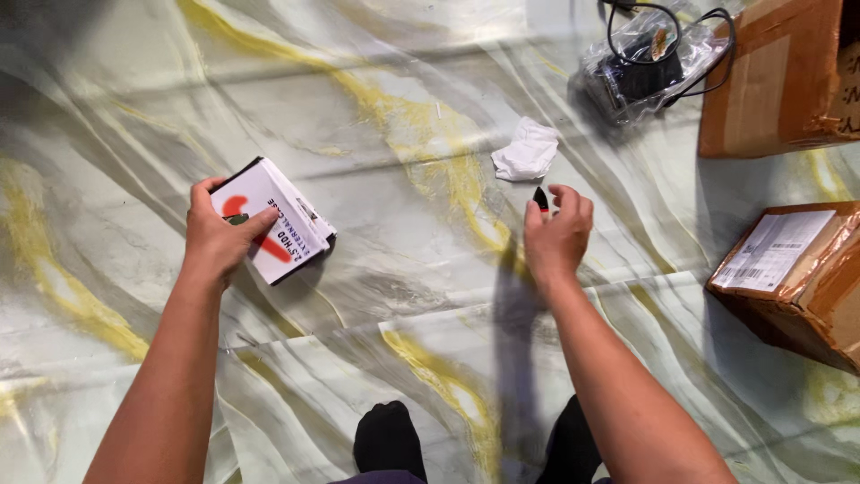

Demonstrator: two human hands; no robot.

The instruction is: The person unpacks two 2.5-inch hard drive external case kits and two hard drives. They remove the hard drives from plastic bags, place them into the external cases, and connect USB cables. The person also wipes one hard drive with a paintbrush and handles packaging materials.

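A small white cardboard box with black edges and a red mark on its face (273, 221) is gripped by the left hand (218, 240), the thumb laid across the top face and the fingers wrapped round the near left corner. The box is tilted, and its far corner is seen close to the pale green, yellow-veined marbled floor (376, 116); whether it touches there cannot be told. To the right, a small dark, pointed object with a red tip (541, 199) is pinched between the thumb and fingertips of the right hand (557, 235), which is closed round it and raised above the floor. Just beyond that hand, a crumpled white paper (527, 151) is lying on the floor. Further right, a clear plastic bag holding black cables and a dark device (647, 61) is seen, beside a brown cardboard box (775, 81). A second brown cardboard parcel with a white label (793, 273) is placed at the right edge.
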